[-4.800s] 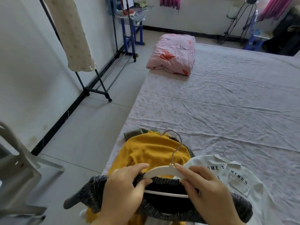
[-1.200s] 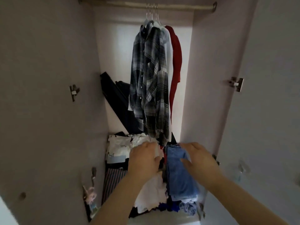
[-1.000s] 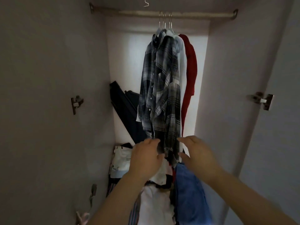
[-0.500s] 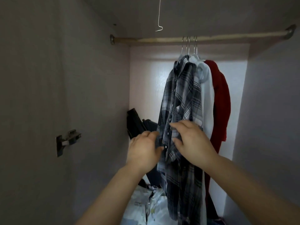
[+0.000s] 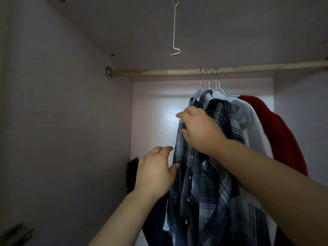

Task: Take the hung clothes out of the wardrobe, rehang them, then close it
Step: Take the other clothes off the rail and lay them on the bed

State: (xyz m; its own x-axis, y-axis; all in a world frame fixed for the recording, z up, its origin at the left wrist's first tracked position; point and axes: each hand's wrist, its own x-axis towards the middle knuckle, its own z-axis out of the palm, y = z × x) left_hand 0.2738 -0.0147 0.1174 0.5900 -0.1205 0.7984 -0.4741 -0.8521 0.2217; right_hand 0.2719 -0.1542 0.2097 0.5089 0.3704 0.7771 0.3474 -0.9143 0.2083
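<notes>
Pale pink panels close in on three sides, because the view looks up inside the wardrobe (image 5: 71,121). Its wooden rail (image 5: 159,72) spans the top from the left wall to the right edge. Three garments hang bunched on the right half of that rail, their metal hanger hooks (image 5: 208,77) side by side. A plaid shirt (image 5: 213,174) is frontmost, a white garment (image 5: 248,121) hangs behind it, and a red garment (image 5: 284,135) is nearest the right wall. A bent wire hook (image 5: 174,32) dangles from the ceiling panel and carries nothing. Low in the back left corner a dark garment (image 5: 132,173) leans against the back panel, and a metal hinge (image 5: 16,233) shows at the left wall's bottom edge.

The right hand (image 5: 200,128) is at the plaid shirt's shoulder, just below the collar, with its fingers curled round a fold of cloth. This is probably to steady the shirt and find the hanger under it. The left hand (image 5: 156,173) sits lower, beside the shirt's front edge. Its fingers are relaxed, slightly spread and holding nothing, and the thumb tip seems to touch the cloth. It looks ready to gather the shirt's body so it won't swing when lifted. No hook is off the rail yet.
</notes>
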